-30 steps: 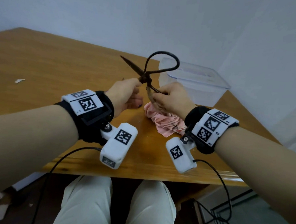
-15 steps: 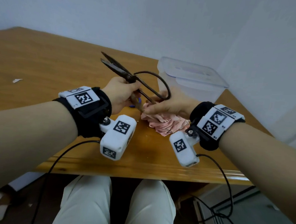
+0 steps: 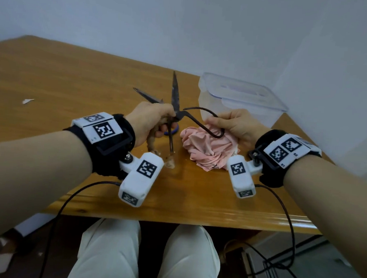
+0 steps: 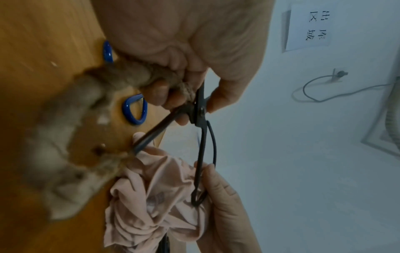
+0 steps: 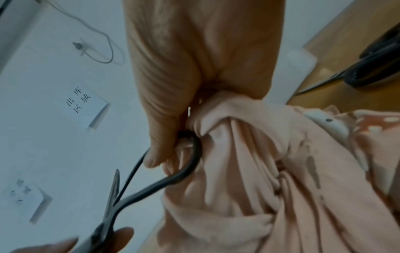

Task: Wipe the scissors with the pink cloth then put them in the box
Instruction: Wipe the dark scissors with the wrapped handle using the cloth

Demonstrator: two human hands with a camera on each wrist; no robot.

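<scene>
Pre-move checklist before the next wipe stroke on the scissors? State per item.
1. Left hand grips the scissors at the pivot: ok.
2. Right hand holds pink cloth against a handle loop: ok.
3. Blades spread apart, tips pointing away from the person: ok.
4. Blades wiped: cannot tell.
5. Box beside right hand, within reach: ok.
6. Box open for the drop: cannot tell.

both forearms are bare, no sleeves. each wrist wears a black strap topped with a white plate carrying two black-and-white square markers. under each wrist a white boxy camera housing hangs from a bracket fixed by a silver screw, with a square marker on its side and another on its end. a thin black cable trails from each unit. the legs wear white trousers.
</scene>
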